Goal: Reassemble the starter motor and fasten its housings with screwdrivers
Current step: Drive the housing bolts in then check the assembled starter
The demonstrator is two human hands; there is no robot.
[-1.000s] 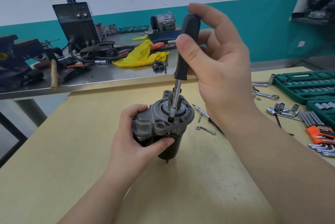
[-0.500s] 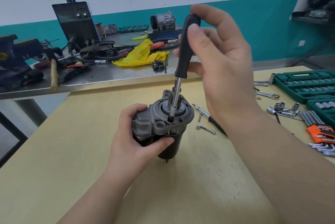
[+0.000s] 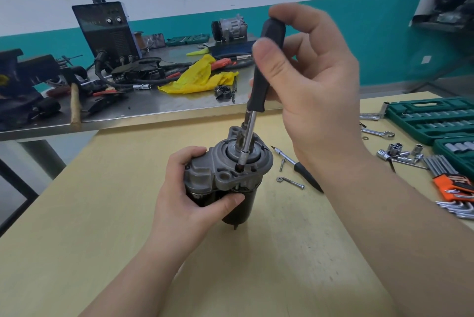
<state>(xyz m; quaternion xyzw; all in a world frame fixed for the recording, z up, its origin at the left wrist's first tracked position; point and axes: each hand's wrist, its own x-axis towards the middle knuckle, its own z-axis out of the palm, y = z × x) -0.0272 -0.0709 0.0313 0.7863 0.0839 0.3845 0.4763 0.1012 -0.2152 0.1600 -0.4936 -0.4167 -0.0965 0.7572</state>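
wooden table (image 3: 282,265) under starter motor (image 3: 225,175)

Bare tabletop (image 3: 84,227) lies open to your left and in front of the starter motor (image 3: 225,178). To its right, a loose bolt (image 3: 291,182), spare screwdriver (image 3: 297,166) and sockets (image 3: 400,154) crowd the way.

The starter motor (image 3: 225,178), grey cast nose housing above a black cylindrical body, stands upright in the left hand (image 3: 187,193). The black-handled screwdriver (image 3: 259,88), pinched in the right hand (image 3: 315,91), leans slightly, tip seated in the housing's top.
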